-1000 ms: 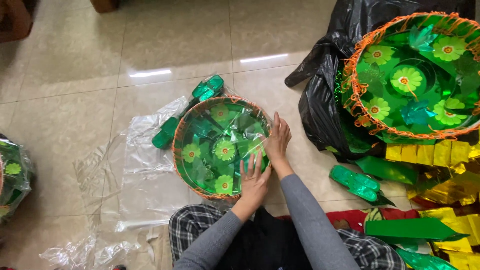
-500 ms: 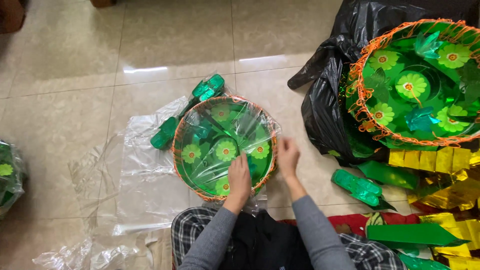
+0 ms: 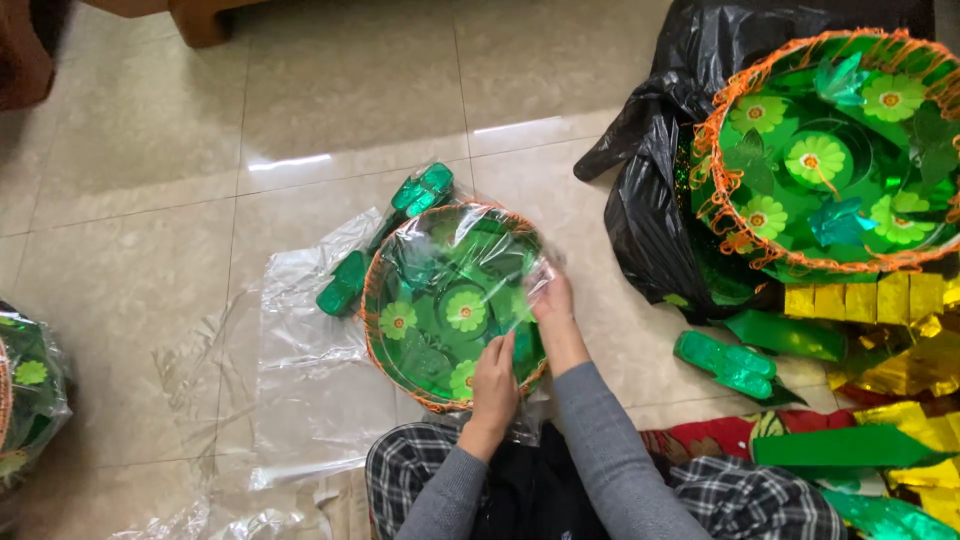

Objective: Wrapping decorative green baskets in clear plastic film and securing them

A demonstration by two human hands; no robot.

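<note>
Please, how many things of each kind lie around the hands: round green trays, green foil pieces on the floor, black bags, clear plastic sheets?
Round green trays: 3
Green foil pieces: 4
Black bag: 1
Clear plastic sheet: 1
Total: 9

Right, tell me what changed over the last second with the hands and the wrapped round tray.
The left hand slid down to the near rim of the wrapped round tray; the right hand moved up its right edge, gathering the clear film over the top. The tray, the big tray and the black bag stayed put.
</note>
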